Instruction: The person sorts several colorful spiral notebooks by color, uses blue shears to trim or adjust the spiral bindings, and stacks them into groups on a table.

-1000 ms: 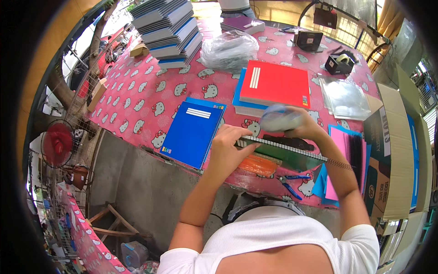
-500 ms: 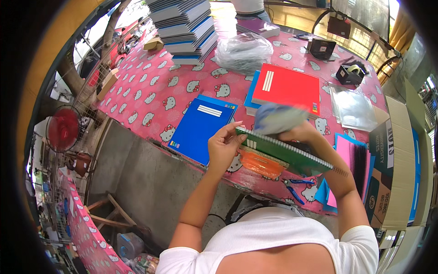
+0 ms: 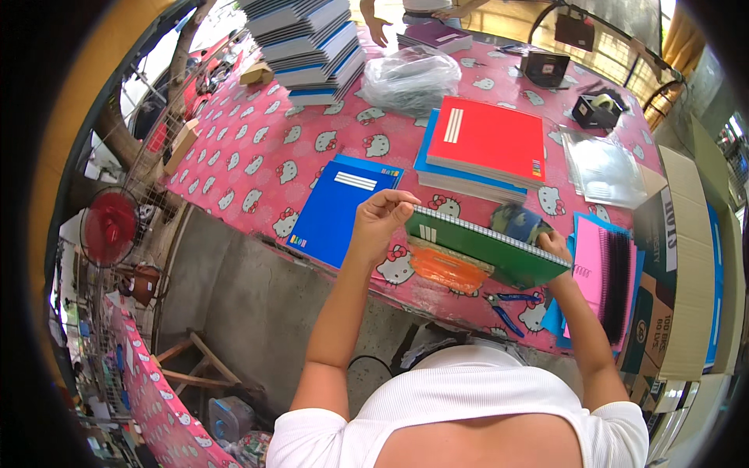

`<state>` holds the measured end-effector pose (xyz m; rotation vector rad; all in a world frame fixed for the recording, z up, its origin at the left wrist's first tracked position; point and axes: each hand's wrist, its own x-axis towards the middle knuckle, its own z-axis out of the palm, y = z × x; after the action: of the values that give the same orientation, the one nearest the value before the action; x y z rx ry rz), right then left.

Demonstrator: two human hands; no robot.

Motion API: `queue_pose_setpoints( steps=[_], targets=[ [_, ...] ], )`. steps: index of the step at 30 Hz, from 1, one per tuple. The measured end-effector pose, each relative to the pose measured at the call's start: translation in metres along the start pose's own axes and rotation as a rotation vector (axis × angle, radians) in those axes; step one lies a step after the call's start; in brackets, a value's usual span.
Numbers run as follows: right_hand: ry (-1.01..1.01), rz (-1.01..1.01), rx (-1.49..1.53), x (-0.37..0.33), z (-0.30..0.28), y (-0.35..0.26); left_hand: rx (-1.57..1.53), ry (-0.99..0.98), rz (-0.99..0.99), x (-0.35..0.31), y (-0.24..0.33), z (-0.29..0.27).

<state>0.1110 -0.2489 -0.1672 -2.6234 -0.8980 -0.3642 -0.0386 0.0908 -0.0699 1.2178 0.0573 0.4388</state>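
My left hand (image 3: 382, 222) pinches the upper left corner of a green spiral notebook (image 3: 484, 246), which is tilted with its white coil edge upward. Behind that edge is a camouflage-patterned cloth (image 3: 519, 222), bunched up. My right hand (image 3: 554, 246) is closed on the cloth beside the notebook's right end; its fingertips are partly hidden. Below the notebook lies an orange block-like thing (image 3: 449, 269), partly covered by it. Blue-handled pliers (image 3: 511, 310) rest near the table's front edge.
Blue notebooks (image 3: 343, 210) lie to the left, and a pile topped with a red notebook (image 3: 495, 140) stands beyond. Pink covers and black coils (image 3: 605, 285) sit by a cardboard box (image 3: 679, 273) on the right. Another person's hand (image 3: 378, 31) shows past the tall stack (image 3: 308, 54).
My right hand has moved right, to the notebook's end, and the cloth has dropped lower behind the coil edge. Another person's hands have come into view at the far side.
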Motion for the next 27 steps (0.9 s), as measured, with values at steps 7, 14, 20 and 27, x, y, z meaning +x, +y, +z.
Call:
queue_pose_setpoints(
  steps=[7, 14, 20, 27],
  targets=[
    [-0.094, -0.059, 0.410, -0.093, -0.043, -0.071, -0.056, -0.019, -0.111, 0.014, -0.002, -0.003],
    [-0.294, 0.042, 0.247, -0.112, -0.052, -0.080, 0.190, -0.025, 0.225, 0.018, 0.012, 0.061],
    [0.144, -0.047, 0.567, -0.030, -0.184, -0.136, 0.675, -0.013, 0.734, -0.004, 0.037, 0.135],
    [0.210, -0.014, 0.579, -0.006, -0.182, -0.149, 0.601, -0.072, 0.702, -0.010, 0.030, 0.153]
  ],
)
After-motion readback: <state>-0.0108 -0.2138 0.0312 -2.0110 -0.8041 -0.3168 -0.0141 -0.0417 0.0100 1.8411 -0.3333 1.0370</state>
